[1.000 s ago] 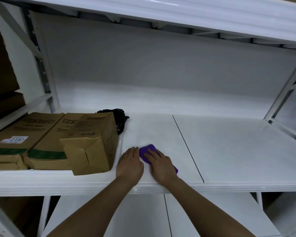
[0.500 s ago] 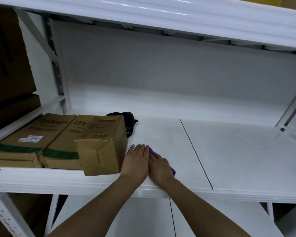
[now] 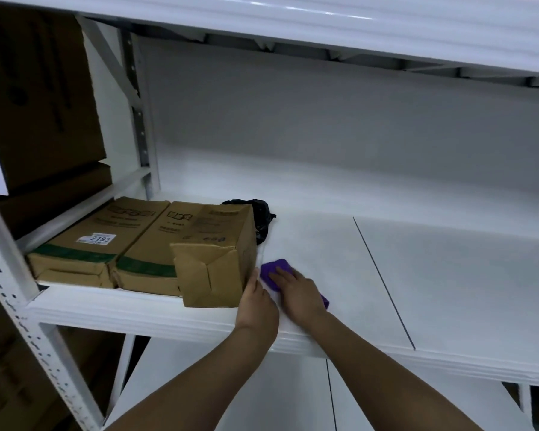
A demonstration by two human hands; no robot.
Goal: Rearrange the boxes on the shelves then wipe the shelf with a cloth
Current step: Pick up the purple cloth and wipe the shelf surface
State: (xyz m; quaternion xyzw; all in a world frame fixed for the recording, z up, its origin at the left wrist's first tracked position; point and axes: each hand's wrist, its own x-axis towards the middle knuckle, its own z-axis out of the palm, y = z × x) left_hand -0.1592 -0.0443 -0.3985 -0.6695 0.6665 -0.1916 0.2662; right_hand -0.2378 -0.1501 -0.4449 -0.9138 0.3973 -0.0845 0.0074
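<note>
Three brown cardboard boxes lie side by side at the left end of the white shelf [image 3: 448,275]: a labelled one [image 3: 87,244], a middle one [image 3: 150,250], and a front one [image 3: 215,259] that overhangs the shelf edge. My left hand [image 3: 255,300] rests with straight fingers against the right side of the front box. My right hand [image 3: 299,290] presses flat on a purple cloth [image 3: 273,270] lying on the shelf just right of that box; the hand covers most of the cloth.
A black crumpled bag [image 3: 259,216] lies behind the front box. Dark cartons [image 3: 41,98] stand on the neighbouring rack at left. A white upright post [image 3: 10,293] stands at the front left, another shelf [image 3: 324,17] sits overhead, and a lower shelf [image 3: 231,384] lies beneath.
Both hands have slid left along the shelf towards the boxes. My left hand now touches the front box, and the purple cloth lies closer to it.
</note>
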